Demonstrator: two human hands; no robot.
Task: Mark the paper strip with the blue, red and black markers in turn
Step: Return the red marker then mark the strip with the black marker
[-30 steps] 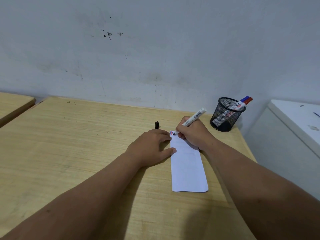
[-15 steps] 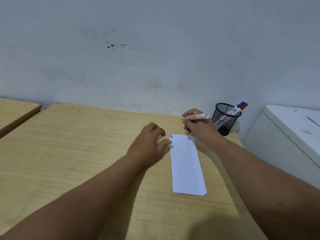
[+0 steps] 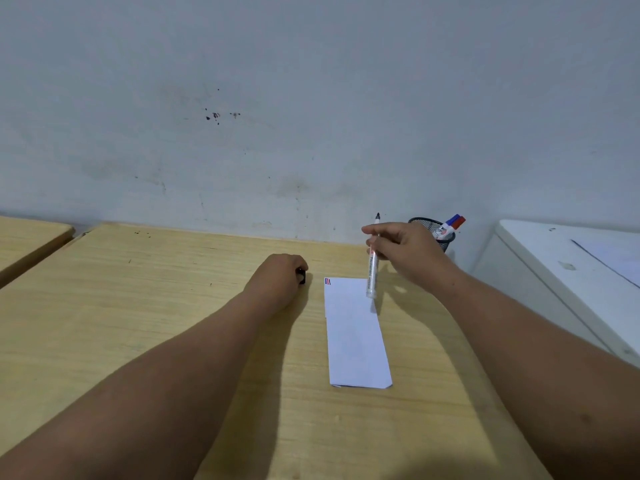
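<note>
Fingers of the left hand (image 3: 277,277) curl over a black cap (image 3: 301,275), half hiding it, on the desk (image 3: 138,306). The right hand (image 3: 405,251) pinches the uncapped marker (image 3: 372,268), tip up, above the strip (image 3: 353,334), whose far corner bears small marks. A mesh cup (image 3: 441,233) with two pens stands by the stained wall (image 3: 311,98), partly behind that hand.

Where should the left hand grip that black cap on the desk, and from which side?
Pinch the black cap across its short sides, coming from above: it is small and sits on the desk, so only its top and sides are free. The left hand already covers it from the near-left.
</note>
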